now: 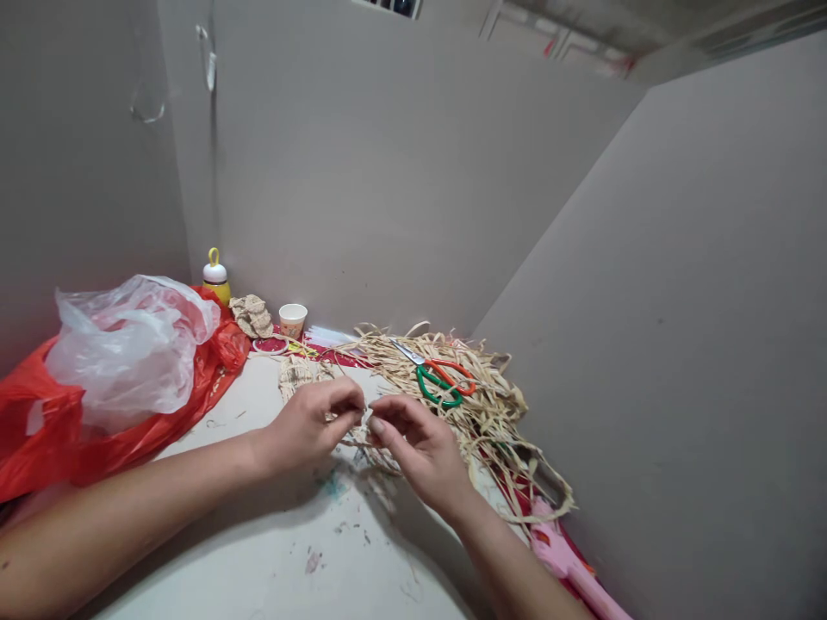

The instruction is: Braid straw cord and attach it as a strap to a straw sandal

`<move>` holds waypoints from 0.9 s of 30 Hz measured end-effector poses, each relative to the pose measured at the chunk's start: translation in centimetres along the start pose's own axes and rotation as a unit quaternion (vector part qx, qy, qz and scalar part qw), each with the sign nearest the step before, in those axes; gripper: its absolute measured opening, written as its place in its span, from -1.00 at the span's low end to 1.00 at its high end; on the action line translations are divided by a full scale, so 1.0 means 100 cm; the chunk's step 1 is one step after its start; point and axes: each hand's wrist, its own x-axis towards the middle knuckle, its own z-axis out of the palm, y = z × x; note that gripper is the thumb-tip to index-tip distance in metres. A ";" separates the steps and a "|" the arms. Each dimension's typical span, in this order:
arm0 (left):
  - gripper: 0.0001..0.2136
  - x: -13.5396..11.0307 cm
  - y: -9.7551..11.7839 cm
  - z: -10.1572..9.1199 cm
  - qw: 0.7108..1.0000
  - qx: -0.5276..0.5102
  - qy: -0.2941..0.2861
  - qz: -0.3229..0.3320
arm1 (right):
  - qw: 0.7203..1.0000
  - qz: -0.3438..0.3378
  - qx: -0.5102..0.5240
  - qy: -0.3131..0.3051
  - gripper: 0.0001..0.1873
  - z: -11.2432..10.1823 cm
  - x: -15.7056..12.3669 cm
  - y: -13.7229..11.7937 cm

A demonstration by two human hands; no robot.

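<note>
My left hand [310, 426] and my right hand [417, 448] meet above the white table [271, 551], fingertips pinched together on thin straw strands [363, 430]. The strands run back into a loose pile of straw strips [478, 405] just behind and right of my right hand. A small woven straw piece [297, 375] lies behind my left hand. On the pile rest scissors with one green and one orange handle [443, 381].
A red plastic bag [116, 422] with a clear bag [129, 344] on top fills the left. By the back wall stand a yellow-and-white bottle [215, 277], a crumpled woven scrap [251, 315] and a paper cup [293, 319]. A pink object [568, 560] lies at the right edge.
</note>
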 end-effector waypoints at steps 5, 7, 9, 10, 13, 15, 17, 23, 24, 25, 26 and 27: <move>-0.87 -0.007 -0.005 0.006 0.985 0.092 0.006 0.146 | 0.981 0.156 0.112 -0.006 -0.74 0.003 0.005 -0.002; -0.86 -0.008 -0.006 0.007 0.982 0.104 0.012 0.158 | 0.972 0.190 0.138 -0.025 -0.71 0.002 0.006 0.000; -0.85 -0.007 -0.006 0.007 0.981 0.109 0.009 0.158 | 0.966 0.207 0.152 -0.032 -0.71 0.001 0.007 0.003; -0.86 -0.006 -0.005 0.006 0.982 0.108 0.006 0.158 | 0.964 0.213 0.156 -0.033 -0.71 0.001 0.006 0.004; -0.87 -0.005 -0.003 0.005 0.984 0.102 0.002 0.148 | 0.964 0.217 0.149 -0.029 -0.73 0.001 0.006 0.006; -0.88 -0.005 -0.001 0.005 0.987 0.096 0.000 0.130 | 0.968 0.208 0.136 -0.029 -0.74 0.002 0.006 0.006; -0.90 -0.005 -0.001 0.005 0.990 0.088 0.003 0.108 | 0.973 0.194 0.123 -0.027 -0.77 0.003 0.006 0.004; -0.97 -0.003 -0.002 0.005 0.998 0.050 0.016 0.033 | 0.978 0.171 0.118 -0.016 -0.83 0.003 0.006 -0.001; -0.97 -0.002 -0.003 0.004 0.999 0.040 0.014 0.024 | 0.978 0.170 0.122 -0.015 -0.84 0.002 0.006 -0.001; -0.96 -0.002 -0.004 0.004 0.999 0.027 0.013 0.014 | 0.977 0.168 0.128 -0.012 -0.85 0.001 0.006 -0.001; -0.95 -0.001 -0.005 0.003 1.000 0.010 0.012 0.003 | 0.977 0.165 0.137 -0.007 -0.86 -0.001 0.006 0.000; -0.95 0.000 -0.007 0.003 1.000 -0.013 0.011 -0.011 | 0.976 0.161 0.148 -0.001 -0.87 -0.002 0.006 0.001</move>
